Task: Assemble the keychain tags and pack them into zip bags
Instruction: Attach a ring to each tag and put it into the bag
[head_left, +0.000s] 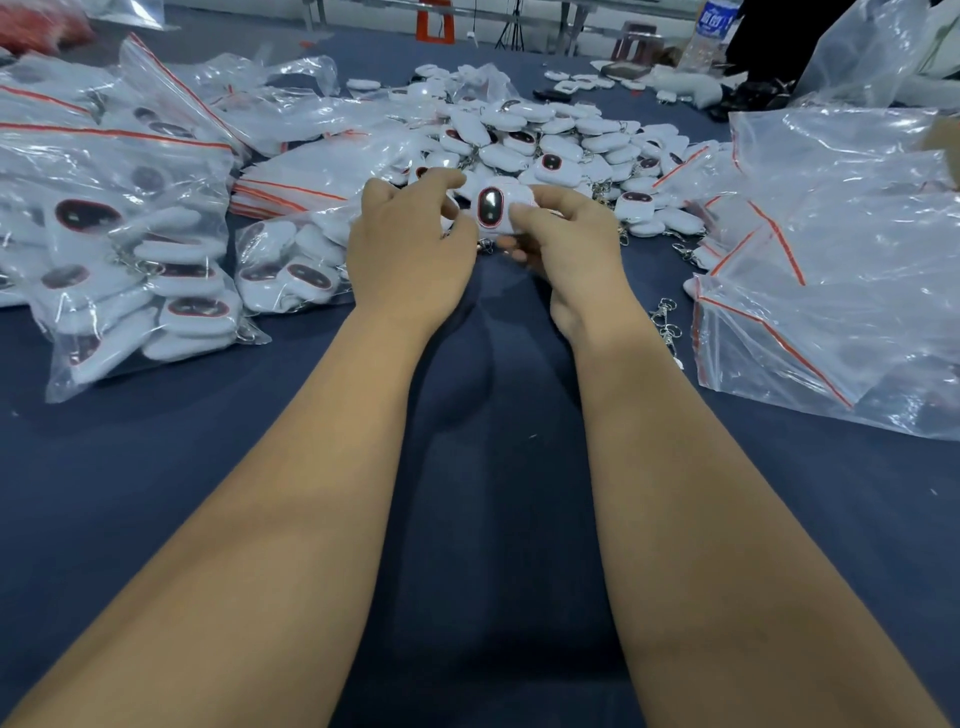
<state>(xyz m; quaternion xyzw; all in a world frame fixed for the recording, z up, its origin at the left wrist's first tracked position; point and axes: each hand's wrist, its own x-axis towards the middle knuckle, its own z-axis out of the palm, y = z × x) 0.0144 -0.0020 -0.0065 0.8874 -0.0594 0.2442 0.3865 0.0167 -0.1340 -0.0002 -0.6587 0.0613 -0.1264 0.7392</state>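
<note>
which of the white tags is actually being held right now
The keychain tag with its dark oval face upright, pinched between the left hand and right hand; the others lie piled or bagged.

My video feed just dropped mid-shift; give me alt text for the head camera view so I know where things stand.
Both hands, left hand and right hand, hold one white keychain tag with a dark oval face above a dark blue table. A loose tag pile lies just behind, filled zip bags sit to the left, and empty zip bags to the right.
</note>
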